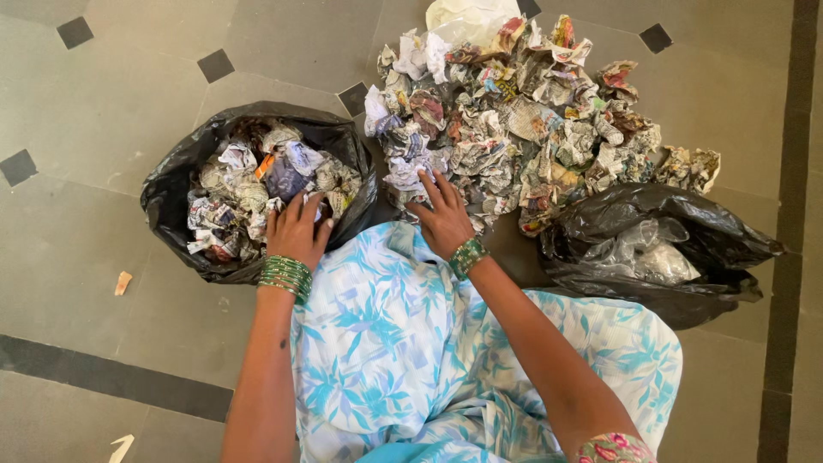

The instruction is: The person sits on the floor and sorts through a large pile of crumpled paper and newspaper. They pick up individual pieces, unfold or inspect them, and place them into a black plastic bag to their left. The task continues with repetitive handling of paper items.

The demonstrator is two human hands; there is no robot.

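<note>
The left hand (296,230) is reaching into the open black plastic rubbish bag (171,193) on the person's left, its fingers loosely spread and pressing palm-down on the crumpled newspaper balls (244,184) that are filling the bag almost to its rim; it is not pinching any single ball that can be made out. A stack of green bangles (285,276) is sitting on that wrist. The right hand (443,219) is lying flat with fingers fanned wide on the near edge of the large loose heap of crumpled printed newspaper (523,120) on the floor, touching the paper without closing round it; a green beaded bracelet (467,256) is circling its wrist.

The heap is spreading across the grey stone-tiled floor (94,111) straight ahead of the person, between the two bags, the printed sheets showing grey text with patches of red, yellow and purple. A pale crinkled plastic sheet (467,17) is poking out at the far top of the heap. To the right, a second black plastic bag (686,223) is lying slumped and mostly flat, just touching the heap's right end, with a clear plastic wrapper (647,257) showing in its mouth.

The person's light blue and white leaf-patterned garment (403,343) is covering the lap below both hands. Small dark square inlays (215,65) are dotting the tile corners, and a small orange-brown scrap (123,282) is lying alone on the floor, left of the filled bag
</note>
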